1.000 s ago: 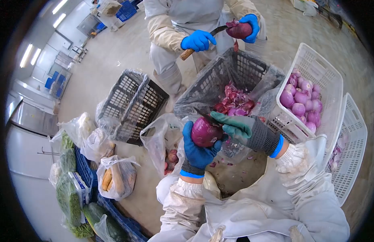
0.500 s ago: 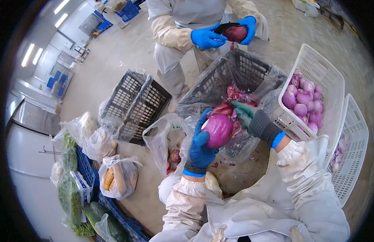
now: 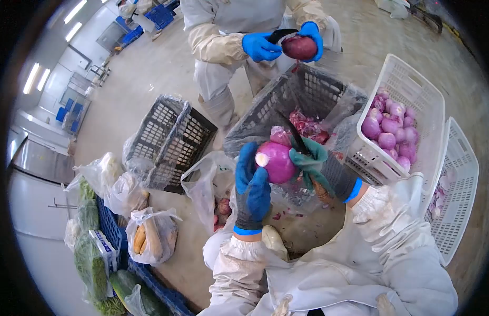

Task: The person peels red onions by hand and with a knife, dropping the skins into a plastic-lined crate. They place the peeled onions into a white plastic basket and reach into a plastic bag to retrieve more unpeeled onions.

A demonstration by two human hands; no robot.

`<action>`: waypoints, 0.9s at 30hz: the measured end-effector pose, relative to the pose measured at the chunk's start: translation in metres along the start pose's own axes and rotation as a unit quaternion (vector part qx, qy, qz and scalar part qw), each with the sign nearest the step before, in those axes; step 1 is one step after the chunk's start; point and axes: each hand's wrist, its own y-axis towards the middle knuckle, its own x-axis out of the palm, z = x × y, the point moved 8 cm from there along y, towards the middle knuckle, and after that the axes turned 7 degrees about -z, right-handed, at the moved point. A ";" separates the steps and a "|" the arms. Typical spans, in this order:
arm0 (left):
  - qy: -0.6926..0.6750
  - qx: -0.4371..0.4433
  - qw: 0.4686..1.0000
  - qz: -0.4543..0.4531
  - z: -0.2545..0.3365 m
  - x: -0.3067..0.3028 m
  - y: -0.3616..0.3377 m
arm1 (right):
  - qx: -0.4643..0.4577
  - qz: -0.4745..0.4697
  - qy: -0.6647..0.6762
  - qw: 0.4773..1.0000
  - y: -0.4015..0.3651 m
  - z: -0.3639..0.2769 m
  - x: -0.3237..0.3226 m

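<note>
A large purple onion (image 3: 278,162), with a pale cut end and a loose flap of skin on top, is held in my left hand (image 3: 253,184) in a blue glove. My right hand (image 3: 314,162), in a green and grey glove, grips a knife (image 3: 293,130) with a dark blade pointing up, its fingers against the onion's right side. Below and beyond the hands stands a black crate (image 3: 265,105) lined with plastic, with red onion skins (image 3: 309,125) inside. Peeled onions (image 3: 392,126) fill part of a white crate (image 3: 431,92) at the right.
Opposite, a co-worker's blue-gloved hands (image 3: 263,47) hold a dark red onion (image 3: 299,47) and a knife. Another black crate (image 3: 160,142) stands left of centre. Bagged vegetables (image 3: 152,237) lie at lower left. A second white crate (image 3: 457,205) holds skins at the right.
The onion has turned so that its pale end faces up and left. My right hand has come against its side, and the knife blade now shows. The skin flap on top has lifted.
</note>
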 end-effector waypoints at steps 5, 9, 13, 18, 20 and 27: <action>-0.073 -0.085 0.991 0.074 -0.024 0.004 -0.010 | -0.225 0.038 -0.213 0.950 0.000 -0.012 0.002; 0.123 -0.026 0.990 0.070 -0.018 -0.011 -0.009 | -0.206 0.073 -0.326 0.920 0.001 -0.016 0.004; 0.115 -0.018 0.989 0.085 -0.015 -0.010 -0.010 | -0.167 0.119 -0.283 0.937 0.008 -0.015 -0.016; -0.260 -0.111 0.957 0.062 -0.034 -0.012 -0.019 | -0.086 0.187 -0.127 0.970 0.011 -0.014 -0.063; -0.412 -0.118 0.903 0.035 -0.030 -0.001 -0.017 | -0.098 0.219 -0.158 0.958 0.009 -0.016 -0.084; -0.587 -0.151 0.794 0.034 -0.029 0.007 -0.012 | -0.002 0.190 -0.548 0.815 0.011 -0.012 -0.087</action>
